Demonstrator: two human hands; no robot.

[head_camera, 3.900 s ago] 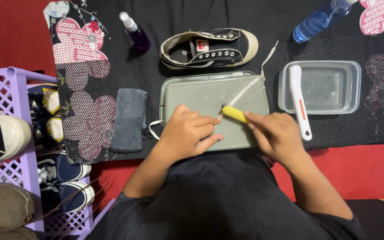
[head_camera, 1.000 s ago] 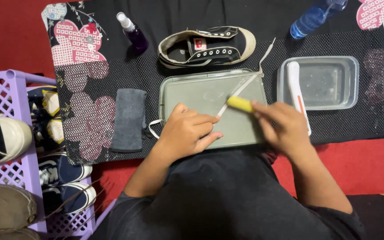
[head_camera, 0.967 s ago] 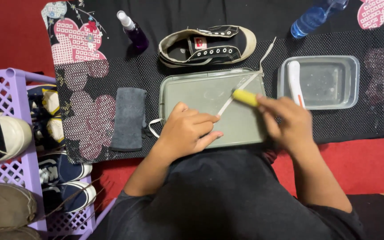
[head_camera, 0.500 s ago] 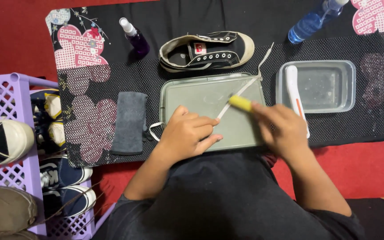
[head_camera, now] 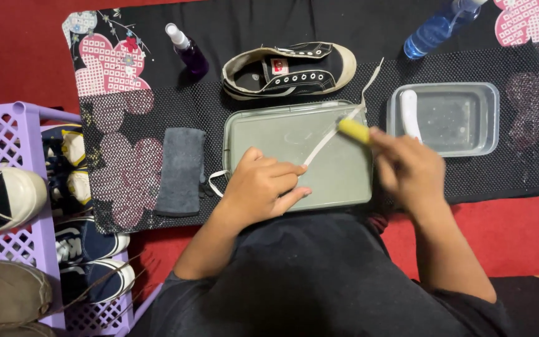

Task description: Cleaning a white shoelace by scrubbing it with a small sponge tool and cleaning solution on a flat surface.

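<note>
Step in hand, as I read it: scrubbing a shoelace [head_camera: 330,134] on the grey tray [head_camera: 344,187], centre of frame.

- Left hand [head_camera: 263,187]: fingers curled down, pinning the lace flat against the tray near its lower left. The lace's loose end loops off the tray's left edge.
- Right hand [head_camera: 410,168]: closed around a yellow-handled brush [head_camera: 354,130], motion-blurred, brush end on the lace near the tray's upper right corner.
- Lace runs diagonally from the left hand up past the brush and off the tray toward upper right.
- Black sneaker [head_camera: 289,68] without its lace lies on its side just above the tray. Clear tub [head_camera: 488,118] with water sits right of the tray, a white-handled tool [head_camera: 410,112] resting in it.
- Grey cloth [head_camera: 181,170] left of the tray; purple spray bottle [head_camera: 185,48] upper left, blue bottle [head_camera: 438,28] upper right. Purple crate [head_camera: 14,131] with more shoes at left edge.

Next move probably needs: the left hand holding tension so the lace doesn't bunch, short strokes along its length, then shifting the pin point to expose the covered section.
</note>
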